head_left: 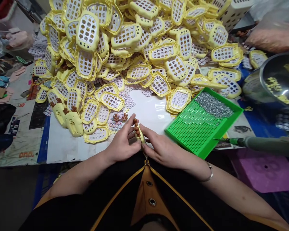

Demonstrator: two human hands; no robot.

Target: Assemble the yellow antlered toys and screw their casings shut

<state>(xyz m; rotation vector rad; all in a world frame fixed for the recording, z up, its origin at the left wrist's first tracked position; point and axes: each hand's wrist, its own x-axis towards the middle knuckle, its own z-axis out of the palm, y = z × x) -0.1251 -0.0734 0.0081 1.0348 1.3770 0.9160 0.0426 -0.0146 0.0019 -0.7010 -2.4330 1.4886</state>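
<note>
My left hand [123, 143] and my right hand [160, 147] meet close to my body at the table's front edge. Between their fingers is a pale yellow plastic toy shell [141, 137] with brown antler pieces [136, 127], held edge-on so its face is hidden. Fingers of both hands are closed around it. Just beyond my left hand lie loose brown antlers [120, 117] on small printed key pieces. To the left, two shells with antlers fitted [74, 123] rest on the pile's edge.
A large heap of yellow shells with white key grids [125, 38] covers the back. At right are a green tray [183, 141] of small screws, a screwdriver [231, 140] pointing inward over its rim, a metal bowl [262, 75] and a purple stool [265, 170].
</note>
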